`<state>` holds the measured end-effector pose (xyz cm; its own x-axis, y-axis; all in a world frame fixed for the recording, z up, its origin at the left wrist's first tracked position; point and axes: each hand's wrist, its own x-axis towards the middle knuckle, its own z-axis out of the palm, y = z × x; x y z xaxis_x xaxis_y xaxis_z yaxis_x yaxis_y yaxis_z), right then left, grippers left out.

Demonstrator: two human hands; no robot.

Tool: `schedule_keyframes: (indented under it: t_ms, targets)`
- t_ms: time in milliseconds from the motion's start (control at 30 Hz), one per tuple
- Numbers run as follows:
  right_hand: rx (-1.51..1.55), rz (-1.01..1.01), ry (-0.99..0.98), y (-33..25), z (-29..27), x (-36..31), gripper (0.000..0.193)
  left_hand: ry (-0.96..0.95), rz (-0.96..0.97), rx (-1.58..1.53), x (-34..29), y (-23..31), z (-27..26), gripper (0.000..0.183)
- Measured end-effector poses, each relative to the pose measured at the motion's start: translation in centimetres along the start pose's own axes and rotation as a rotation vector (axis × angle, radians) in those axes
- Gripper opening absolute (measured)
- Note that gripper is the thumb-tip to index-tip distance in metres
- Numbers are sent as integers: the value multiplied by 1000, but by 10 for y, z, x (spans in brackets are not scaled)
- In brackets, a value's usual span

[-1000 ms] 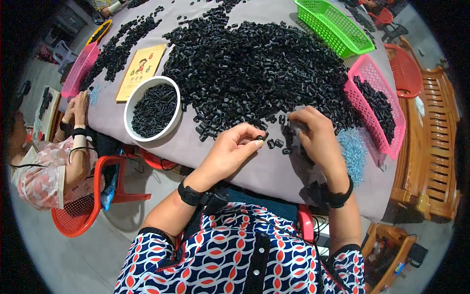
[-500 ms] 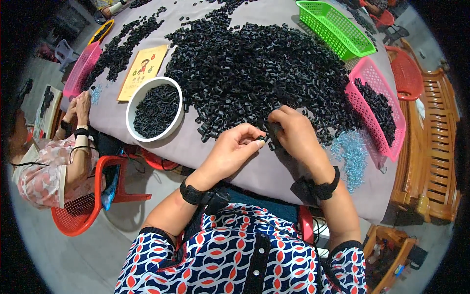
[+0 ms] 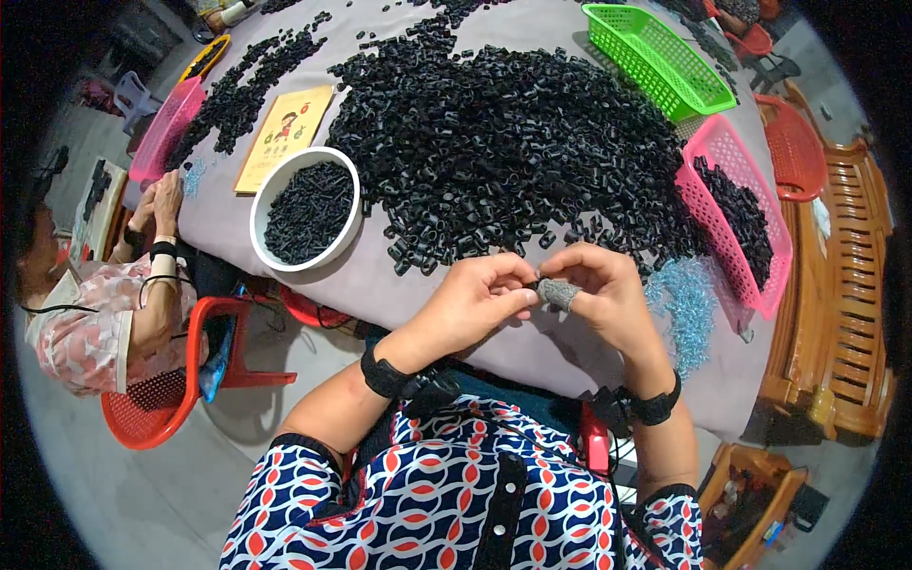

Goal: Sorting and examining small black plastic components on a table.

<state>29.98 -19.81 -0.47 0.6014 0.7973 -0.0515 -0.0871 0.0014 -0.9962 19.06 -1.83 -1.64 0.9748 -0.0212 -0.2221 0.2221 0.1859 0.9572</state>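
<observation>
My left hand [image 3: 483, 296] is closed in a pinch on a small black plastic piece [image 3: 535, 284] at the table's near edge. My right hand [image 3: 608, 293] meets it there, its fingers curled toward the same piece. Grey wrapping [image 3: 558, 294] covers its thumb, and whatever lies between these fingertips is too small to make out. Just beyond both hands spreads a big heap of black plastic clips [image 3: 513, 142]. A white bowl [image 3: 258, 228] full of thin black pieces stands to the left. By my right wrist lies a pile of clear bluish small parts [image 3: 686, 309].
A pink basket [image 3: 781, 256] holding black pieces stands at the right, with a green basket [image 3: 655, 59] behind it. A yellow booklet [image 3: 285, 138] lies beyond the bowl. Another person [image 3: 104, 328] sits at the left near a red chair [image 3: 195, 380]; a wooden bench [image 3: 850, 285] is at far right.
My right hand has drawn back from the edge of the heap and come to my left hand. My left hand has shifted slightly right and nearer, still pinching the black piece.
</observation>
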Motion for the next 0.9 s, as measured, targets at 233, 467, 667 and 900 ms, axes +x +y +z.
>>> schedule_keyframes:
  t_ms: [233, 467, 667, 900]
  targets:
    - [-68, -3, -28, 0, -5, -5, 30, -3, 47, 39, -1, -2, 0, 18]
    - [-22, 48, 21, -4, -1, -5, 35, -30, 36, 104, -1, 1, 2, 17]
    - [-66, 47, 46, -14, 3, -3, 31, -37, 54, 89, 2, 1, 1, 18]
    - [-234, -82, 216, -2, 11, -13, 34, -23, 0, -174, 13, -10, 6, 18]
